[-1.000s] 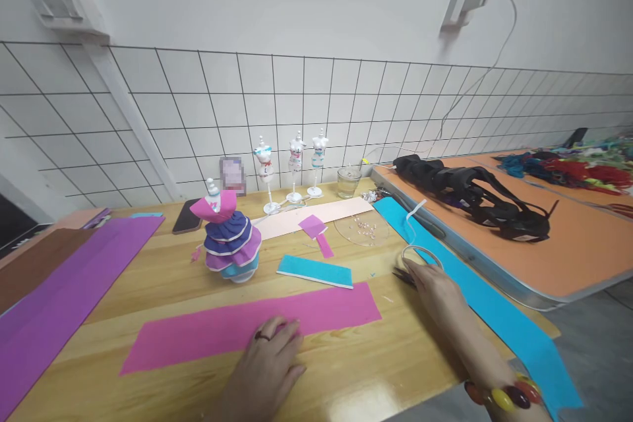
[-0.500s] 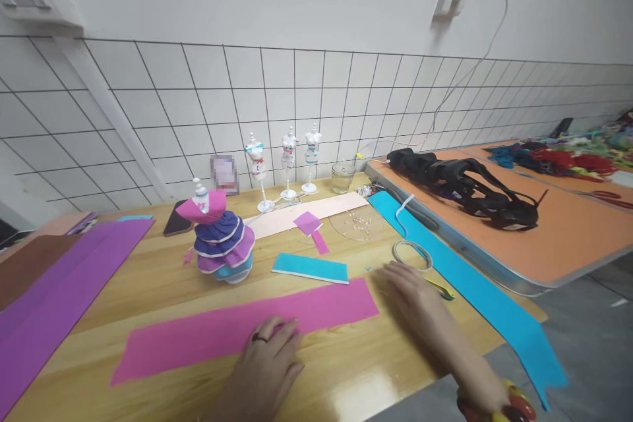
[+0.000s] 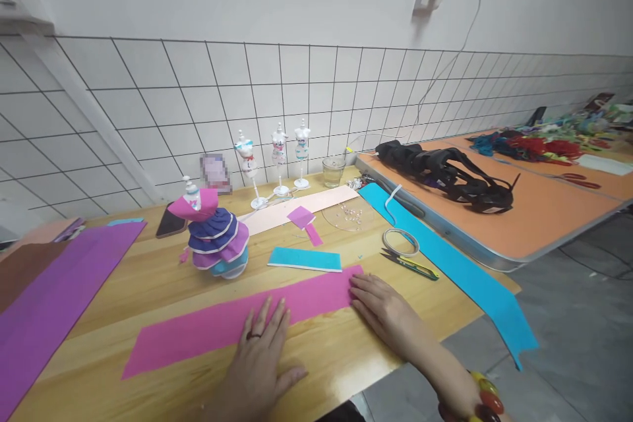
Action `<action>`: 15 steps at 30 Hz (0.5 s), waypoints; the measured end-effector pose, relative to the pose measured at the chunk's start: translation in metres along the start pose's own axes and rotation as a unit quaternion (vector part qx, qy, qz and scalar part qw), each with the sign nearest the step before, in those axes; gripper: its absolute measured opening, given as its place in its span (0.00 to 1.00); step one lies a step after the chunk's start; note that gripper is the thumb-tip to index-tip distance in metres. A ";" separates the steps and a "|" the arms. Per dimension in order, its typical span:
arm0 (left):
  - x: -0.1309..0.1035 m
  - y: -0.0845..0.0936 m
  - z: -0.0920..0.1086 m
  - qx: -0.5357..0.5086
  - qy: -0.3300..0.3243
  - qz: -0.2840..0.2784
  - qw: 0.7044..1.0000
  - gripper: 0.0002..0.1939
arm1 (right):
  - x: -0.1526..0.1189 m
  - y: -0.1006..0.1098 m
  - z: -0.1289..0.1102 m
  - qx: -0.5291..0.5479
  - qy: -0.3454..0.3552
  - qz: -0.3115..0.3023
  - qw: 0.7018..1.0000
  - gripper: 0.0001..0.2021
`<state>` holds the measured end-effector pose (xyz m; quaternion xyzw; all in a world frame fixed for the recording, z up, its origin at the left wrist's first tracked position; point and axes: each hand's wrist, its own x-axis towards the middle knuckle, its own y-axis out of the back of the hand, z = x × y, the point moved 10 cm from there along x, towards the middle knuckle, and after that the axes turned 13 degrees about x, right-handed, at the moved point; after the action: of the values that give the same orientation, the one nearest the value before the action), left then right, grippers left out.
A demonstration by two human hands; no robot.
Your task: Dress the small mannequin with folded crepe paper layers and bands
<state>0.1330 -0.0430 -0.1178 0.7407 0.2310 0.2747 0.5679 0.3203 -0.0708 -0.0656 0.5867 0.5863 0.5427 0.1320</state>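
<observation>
A long magenta fabric strip (image 3: 190,333) lies flat across the wooden table. My left hand (image 3: 262,359) rests palm down on its lower edge, fingers spread and a dark ring on one finger. At the strip's right end lies my right hand (image 3: 383,310), its fingers stretched out flat over the corner. Beyond that hand are thread snips (image 3: 413,266) with yellow-green handles and a roll of narrow tape (image 3: 400,242). A short blue piece with a white edge (image 3: 304,259) sits just behind the strip. To the left stands a small dress form in a ruffled dress (image 3: 217,231).
Three small white mannequins (image 3: 279,155) and a glass cup (image 3: 333,173) stand near the tiled wall. A long blue strip (image 3: 455,273) hangs over the table's right edge. Purple fabric (image 3: 64,297) covers the left side. An orange table (image 3: 534,211) with black straps (image 3: 445,178) adjoins on the right.
My right hand has moved from beside the snips and tape onto the strip's right end, uncovering the snips. My left hand's fingers have spread flatter. The view has shifted slightly right.
</observation>
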 end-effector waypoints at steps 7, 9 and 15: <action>-0.007 0.008 0.005 -0.084 0.022 -0.093 0.992 0.40 | -0.010 -0.040 0.001 -0.042 -0.043 -0.055 0.997 0.24; -0.014 0.010 -0.001 -0.095 0.035 -0.097 0.990 0.40 | -0.018 -0.049 0.010 -0.048 -0.036 -0.071 0.996 0.26; -0.055 0.004 -0.042 -0.103 0.133 -0.112 0.979 0.42 | -0.034 -0.062 0.042 -0.021 0.019 -0.071 0.997 0.28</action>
<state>0.0636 -0.0501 -0.1130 0.6046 0.3566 0.3278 0.6324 0.3287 -0.0614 -0.1467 0.5299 0.6174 0.5555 0.1716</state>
